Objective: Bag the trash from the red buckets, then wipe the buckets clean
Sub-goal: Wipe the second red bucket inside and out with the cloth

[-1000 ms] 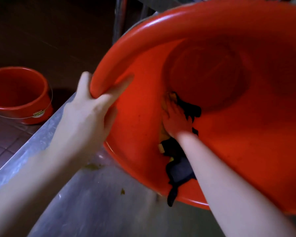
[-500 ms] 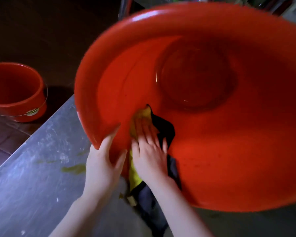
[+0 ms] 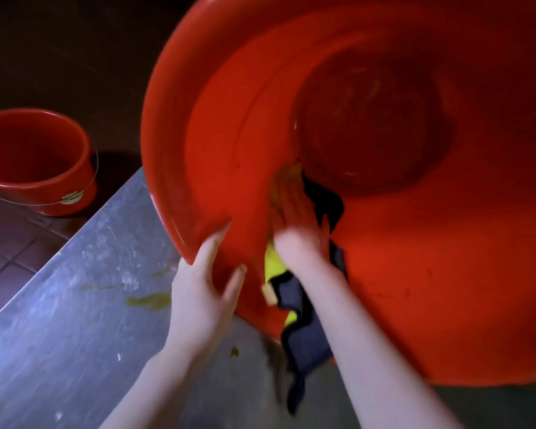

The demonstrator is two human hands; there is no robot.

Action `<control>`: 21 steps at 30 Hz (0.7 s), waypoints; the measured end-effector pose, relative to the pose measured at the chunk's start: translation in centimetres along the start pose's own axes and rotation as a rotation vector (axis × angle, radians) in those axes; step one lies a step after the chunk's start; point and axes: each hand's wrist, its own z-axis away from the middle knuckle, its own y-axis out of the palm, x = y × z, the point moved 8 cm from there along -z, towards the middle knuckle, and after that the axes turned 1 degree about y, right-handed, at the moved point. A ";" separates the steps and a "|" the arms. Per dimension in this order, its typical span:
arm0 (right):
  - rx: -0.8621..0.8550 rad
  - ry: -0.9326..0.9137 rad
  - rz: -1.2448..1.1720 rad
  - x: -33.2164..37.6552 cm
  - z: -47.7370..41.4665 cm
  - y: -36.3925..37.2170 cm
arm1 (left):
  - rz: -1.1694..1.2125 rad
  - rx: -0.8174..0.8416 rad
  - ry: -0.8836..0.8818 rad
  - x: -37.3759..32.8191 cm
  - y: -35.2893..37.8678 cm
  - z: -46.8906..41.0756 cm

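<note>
- Far left, a small bucket [image 3: 34, 162] stands upright on the floor [image 3: 10, 258].
- Lower left, the table [image 3: 75, 320] has a green smear [image 3: 149, 300].
- The left hand [image 3: 201, 292] has its fingers curled round the big bucket's [image 3: 415, 274] low rim.
- That bucket lies tipped, filling the right side.
- The right hand [image 3: 297, 224], fingers flat, presses a cloth [image 3: 304, 332] on its inside wall.

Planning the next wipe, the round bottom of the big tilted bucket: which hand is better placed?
Right. The right hand presses the cloth inside the bucket, just below its bottom; the left hand grips the rim.
</note>
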 end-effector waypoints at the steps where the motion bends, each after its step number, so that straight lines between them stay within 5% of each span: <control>1: -0.046 -0.082 -0.029 1.3 2.0 0.2 | -0.006 0.019 0.001 0.0 0.1 0.0; 5: -0.097 -0.237 -0.129 3.7 4.1 0.4 | -0.012 0.070 0.029 -0.4 0.3 -0.1; 11: 0.016 0.100 -0.099 -1.3 -5.4 -0.5 | 0.027 0.082 -0.030 0.0 0.3 -0.2; 15: -0.001 0.071 -0.090 -1.5 -6.1 -1.0 | 0.048 0.131 -0.104 -0.2 -0.5 -0.7; 19: 0.016 0.017 -0.017 -2.7 -5.4 -0.8 | -0.253 -0.164 0.267 -5.8 -6.7 -4.2; 21: 0.063 0.028 0.049 -3.7 -4.8 -1.2 | -0.348 -0.181 0.419 -7.9 -7.9 -5.7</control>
